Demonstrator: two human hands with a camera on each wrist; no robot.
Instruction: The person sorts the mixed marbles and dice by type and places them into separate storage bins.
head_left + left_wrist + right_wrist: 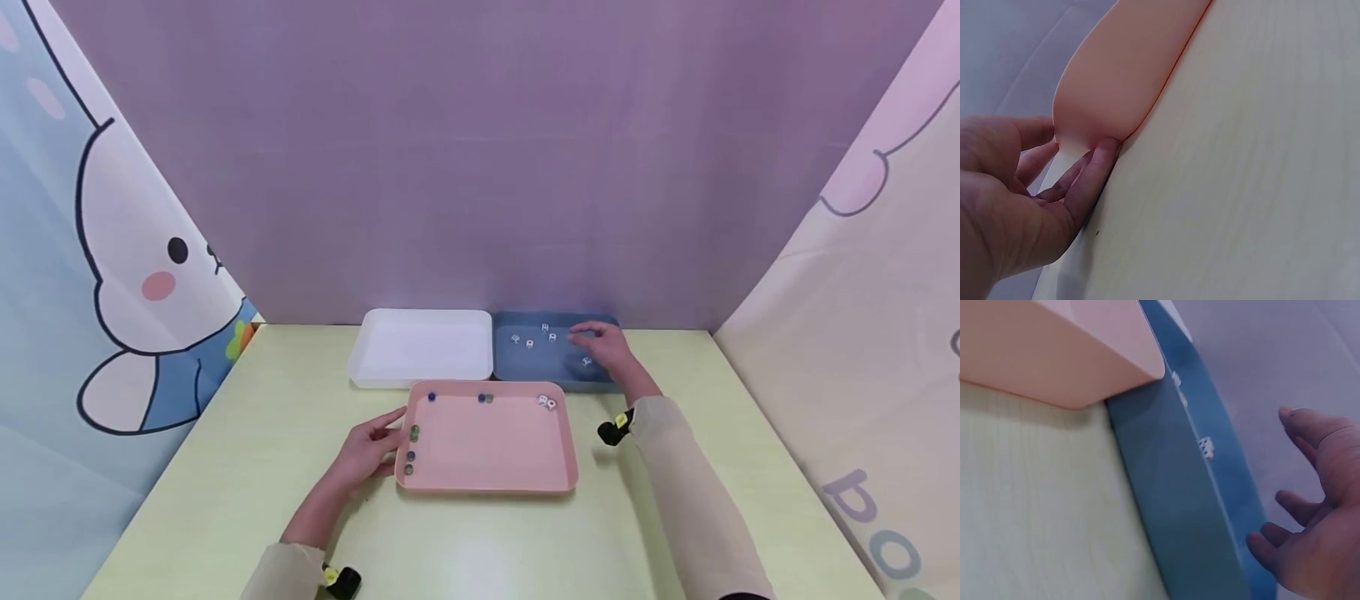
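Observation:
My left hand (365, 454) rests at the left end of a pink tray (487, 442), its fingertips touching the outside of the wall; in the left wrist view they meet the end wall (1110, 81) from rim to base. Inside the pink tray lie two white dice (547, 402) at the back right corner and several small dark blue and green marbles (414, 433) along the left and back sides. Over the right part of a blue tray (517, 371), my right hand (609, 346) hovers with fingers spread and nothing between them. Several white dice (529, 343) lie in that tray.
A white tray (420, 346) stands left of the blue one, both against the purple backdrop (480, 167). The pink tray sits in front of them on the pale wooden table (480, 550). Printed cloth walls (135, 250) flank both sides.

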